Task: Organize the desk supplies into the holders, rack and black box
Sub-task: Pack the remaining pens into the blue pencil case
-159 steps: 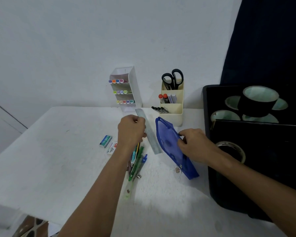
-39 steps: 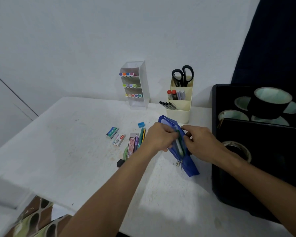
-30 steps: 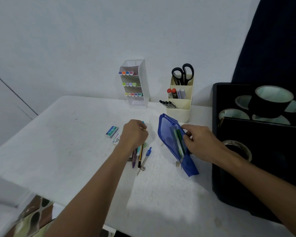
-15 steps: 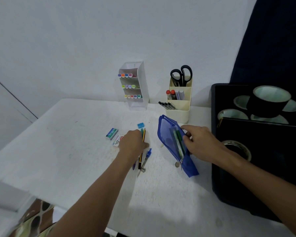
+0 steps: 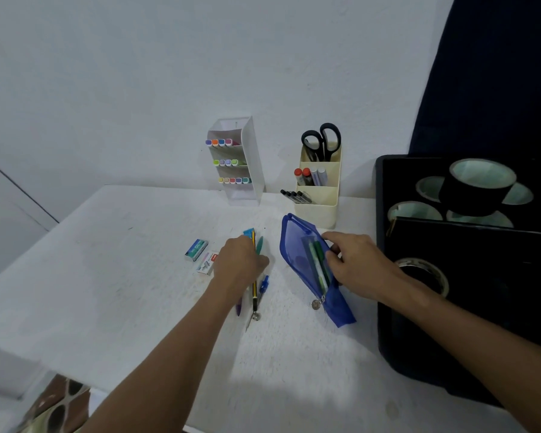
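A person's two bare arms reach over a white desk (image 5: 113, 276), seen from a head camera looking down. Much of the sorting looks done: a white tiered rack (image 5: 236, 160) against the wall holds three rows of coloured markers, a cream stepped holder (image 5: 319, 185) beside it carries black scissors (image 5: 321, 141), a few markers and dark pens, and the black box (image 5: 463, 276) at the right contains several rolls of tape. What remains lies in the middle of the desk. The left hand (image 5: 239, 264) rests palm down on a small cluster of pens and pencils (image 5: 254, 282), its fingers curled over them; whether its grip has closed round any one pen cannot be told, as the hand hides them. Two small eraser or staple packets (image 5: 200, 256) lie just left of that hand, untouched. The right hand (image 5: 355, 264) holds a blue zip pouch (image 5: 306, 267) by its unzipped upper edge, grip pinched on the fabric, with green pens visible inside. The pouch sits between the pen cluster and the black box. By my judgement the task is past halfway, with the loose pens, the packets and the pouch's contents still waiting to be placed.
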A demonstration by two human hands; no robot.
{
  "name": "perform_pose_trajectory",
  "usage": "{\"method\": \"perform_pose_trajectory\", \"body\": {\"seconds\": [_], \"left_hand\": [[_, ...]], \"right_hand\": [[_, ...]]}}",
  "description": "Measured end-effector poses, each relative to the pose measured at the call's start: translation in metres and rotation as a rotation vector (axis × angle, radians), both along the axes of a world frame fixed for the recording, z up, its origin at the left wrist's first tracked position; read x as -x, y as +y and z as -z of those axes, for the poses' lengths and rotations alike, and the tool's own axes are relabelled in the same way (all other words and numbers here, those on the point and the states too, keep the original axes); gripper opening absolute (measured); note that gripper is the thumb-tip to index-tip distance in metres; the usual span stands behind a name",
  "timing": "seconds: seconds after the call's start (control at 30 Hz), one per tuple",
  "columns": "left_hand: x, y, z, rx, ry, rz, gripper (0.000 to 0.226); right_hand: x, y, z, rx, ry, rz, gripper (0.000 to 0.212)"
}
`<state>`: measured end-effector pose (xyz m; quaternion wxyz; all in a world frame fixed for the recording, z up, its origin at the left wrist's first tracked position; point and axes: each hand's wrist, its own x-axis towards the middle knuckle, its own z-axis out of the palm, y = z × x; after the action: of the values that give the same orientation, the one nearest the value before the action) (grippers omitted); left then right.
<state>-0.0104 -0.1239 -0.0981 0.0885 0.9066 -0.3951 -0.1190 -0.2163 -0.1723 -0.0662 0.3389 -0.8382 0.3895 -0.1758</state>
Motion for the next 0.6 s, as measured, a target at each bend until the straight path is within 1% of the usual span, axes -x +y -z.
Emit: {"method": "perform_pose_trajectory", "body": {"seconds": [0.13, 0.2, 0.23, 0.33, 0.47, 0.5, 0.57, 0.6], "left_hand": [[0.004, -0.006, -0.014, 0.17, 0.027, 0.019, 0.026], [0.005, -0.007, -0.019, 0.215, 0.013, 0.024, 0.03], [0.005, -0.008, -0.018, 0.204, 0.015, 0.019, 0.032], [0.005, -0.007, -0.012, 0.111, 0.068, 0.014, 0.027], [0.01, -0.001, -0.006, -0.011, 0.13, 0.085, 0.024], [0.014, 0.001, -0.008, -0.011, 0.149, 0.097, 0.022], [0.021, 0.005, -0.011, 0.045, 0.17, 0.081, 0.031], [0.025, 0.01, -0.012, 0.07, 0.152, 0.061, 0.035]], "right_hand": [[0.0, 0.0, 0.001, 0.001, 0.005, 0.005, 0.023], [-0.001, 0.0, 0.0, 0.0, 0.007, 0.01, 0.023], [-0.001, 0.0, 0.0, 0.004, 0.006, 0.011, 0.022], [-0.001, 0.0, 0.0, 0.013, 0.005, 0.015, 0.023], [-0.001, 0.0, 0.0, 0.002, 0.011, 0.01, 0.025], [-0.001, 0.001, 0.0, 0.001, 0.013, 0.007, 0.024], [-0.001, 0.0, 0.0, 0.002, 0.013, 0.008, 0.024], [-0.001, 0.0, -0.001, 0.002, 0.014, 0.011, 0.023]]}}
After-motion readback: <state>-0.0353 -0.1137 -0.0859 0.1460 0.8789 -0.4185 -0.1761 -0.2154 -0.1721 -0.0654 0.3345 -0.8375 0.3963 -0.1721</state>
